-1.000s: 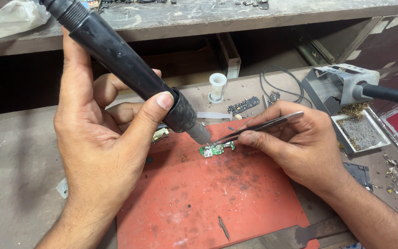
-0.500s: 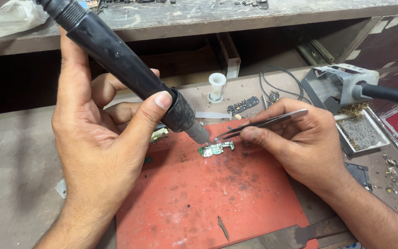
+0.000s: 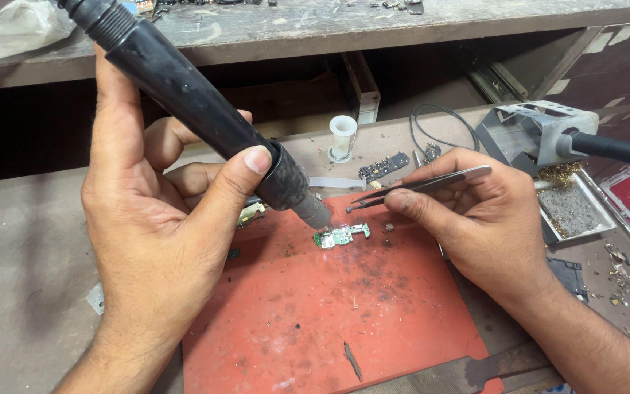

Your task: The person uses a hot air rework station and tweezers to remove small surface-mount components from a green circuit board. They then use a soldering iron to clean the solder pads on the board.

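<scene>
Hands hold hot-air wand (image 3: 205, 117) and tweezers (image 3: 421, 186) — over green circuit board (image 3: 340, 236).

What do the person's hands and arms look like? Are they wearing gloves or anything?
No gloves. Both the left hand and the right hand are bare, with short fingernails. No rings, watch or bracelet show on either one. The forearms are bare too, with no sleeve in view down to the picture's edge.

Dusty workbench (image 3: 30, 292), wooden shelf (image 3: 402, 22) above

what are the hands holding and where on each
Left hand grips the black hot-air handle near its nozzle end; right hand pinches the tweezers mid-length.
</scene>
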